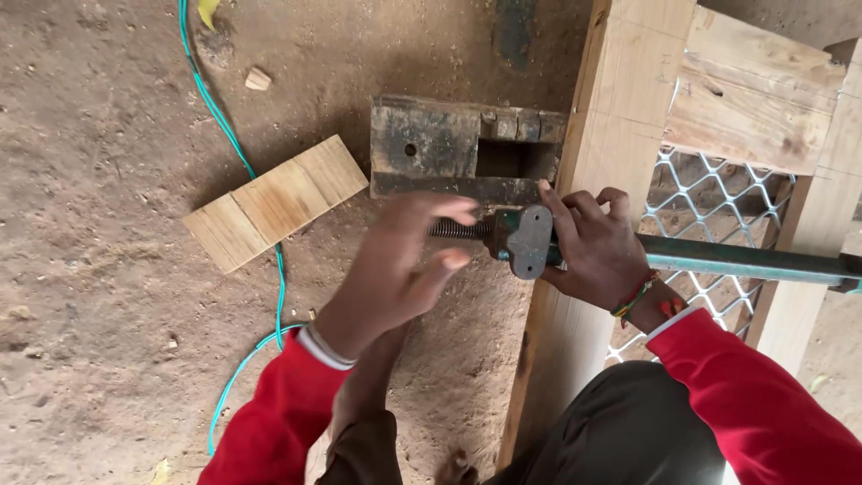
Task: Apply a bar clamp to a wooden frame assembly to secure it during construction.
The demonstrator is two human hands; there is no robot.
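We find the right hand [597, 247] clamped on the green steel bar clamp [525, 241], left hand [400, 265] fingers apart at its screw end.

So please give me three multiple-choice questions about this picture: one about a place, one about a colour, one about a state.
1. Where does the light wooden board lie?
A. on the dirt ground, left of the dark block
B. on top of the wooden frame
C. across the person's lap

2. What colour is the cable on the ground?
A. red
B. turquoise
C. black

3. What is the right hand doing?
A. hanging free in the air
B. resting flat on the ground
C. gripping the clamp against the wooden frame

Answers:
1 A: the board rests on soil beside the dark block.
2 B: the cable is blue-green.
3 C: its fingers wrap the clamp's head, while the left hand is at the screw.
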